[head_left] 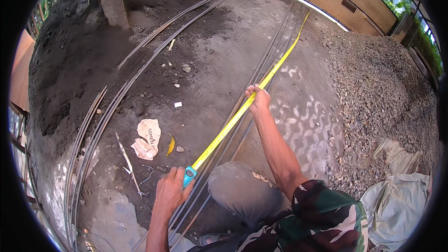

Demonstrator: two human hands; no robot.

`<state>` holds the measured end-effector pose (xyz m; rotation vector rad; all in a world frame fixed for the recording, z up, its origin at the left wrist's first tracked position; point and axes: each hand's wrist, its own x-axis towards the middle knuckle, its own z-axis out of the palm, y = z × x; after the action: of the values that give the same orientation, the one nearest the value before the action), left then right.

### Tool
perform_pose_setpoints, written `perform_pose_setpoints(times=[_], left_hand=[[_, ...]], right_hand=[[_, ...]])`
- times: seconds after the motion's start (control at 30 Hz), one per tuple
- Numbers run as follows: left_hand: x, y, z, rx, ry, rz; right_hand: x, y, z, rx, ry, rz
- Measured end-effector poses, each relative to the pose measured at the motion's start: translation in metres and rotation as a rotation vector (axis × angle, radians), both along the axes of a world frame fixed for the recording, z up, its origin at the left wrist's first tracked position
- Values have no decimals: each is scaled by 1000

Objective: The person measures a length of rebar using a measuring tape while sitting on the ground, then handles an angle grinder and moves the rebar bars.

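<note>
My left hand (171, 187) is closed around the teal case of a tape measure (189, 176), low in the view beside my bent knee. From the case a long yellow tape blade (219, 139) runs up and to the right, far out along the ground. Farther along, my right hand (257, 98) pinches the blade between thumb and fingers. Several long steel rods (263, 63) lie on the ground beneath and beside the blade, roughly in line with it. The far end of the blade lies near the tops of these rods.
More curved rods (122, 88) lie at the left, along a heap of dark soil (70, 65) and a concrete post (112, 2). A torn paper piece (148, 133) and a yellow leaf (171, 144) lie nearby. Gravel (373, 79) and a grey sheet (396, 205) cover the right; a gate (343, 0) stands beyond.
</note>
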<state>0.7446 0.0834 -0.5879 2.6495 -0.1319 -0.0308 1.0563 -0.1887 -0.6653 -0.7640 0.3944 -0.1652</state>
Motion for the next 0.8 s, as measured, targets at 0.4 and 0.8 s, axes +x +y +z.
perform_pose_setpoints(times=[0.4,0.8], left_hand=[[-35,6,-16,17,282,-40],[-128,47,-50,59,445,28]], right_hand=[[-33,-26,-90,154,235,33],[-65,-25,-159,-54,371,42]])
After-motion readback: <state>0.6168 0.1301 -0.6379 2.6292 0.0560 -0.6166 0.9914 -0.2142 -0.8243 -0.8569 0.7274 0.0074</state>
